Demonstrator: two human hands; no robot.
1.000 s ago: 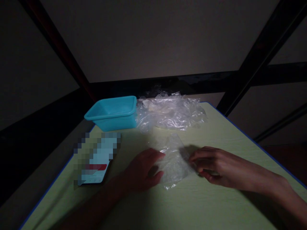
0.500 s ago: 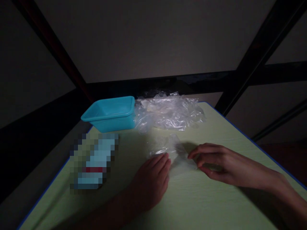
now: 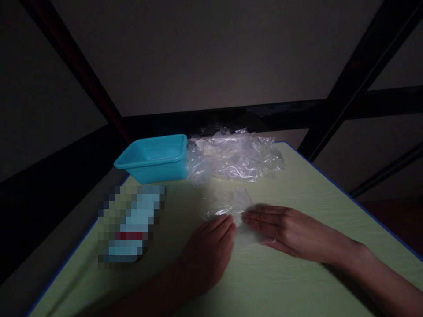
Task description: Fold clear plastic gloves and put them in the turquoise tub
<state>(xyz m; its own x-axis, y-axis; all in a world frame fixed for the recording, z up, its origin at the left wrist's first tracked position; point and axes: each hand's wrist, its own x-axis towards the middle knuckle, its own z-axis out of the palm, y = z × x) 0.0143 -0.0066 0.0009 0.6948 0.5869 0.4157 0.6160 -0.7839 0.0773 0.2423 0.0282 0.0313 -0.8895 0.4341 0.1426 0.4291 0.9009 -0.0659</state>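
A clear plastic bag [image 3: 243, 199] is spread on the table in front of me. My left hand [image 3: 211, 251] rests on its near left part, with the fingers laid flat and close together. From the other side, my right hand [image 3: 286, 230] presses down on the bag's right part, its fingers stretched out towards the left fingertips. A small gap separates the two hands. Part of the bag is hidden under the fingers, and my right thumb sits low along its near right edge.
A turquoise plastic basin [image 3: 155, 169] stands at the back left. Beside it lies a heap of crumpled clear plastic bags [image 3: 238, 158]. A pixelated pale blue object [image 3: 142, 215] lies on the left of the pale green table [image 3: 264, 286], which has a blue edge.
My right hand has moved left over the bag, its fingers going from curled at the right edge to laid out on it. The left hand has stayed in place.
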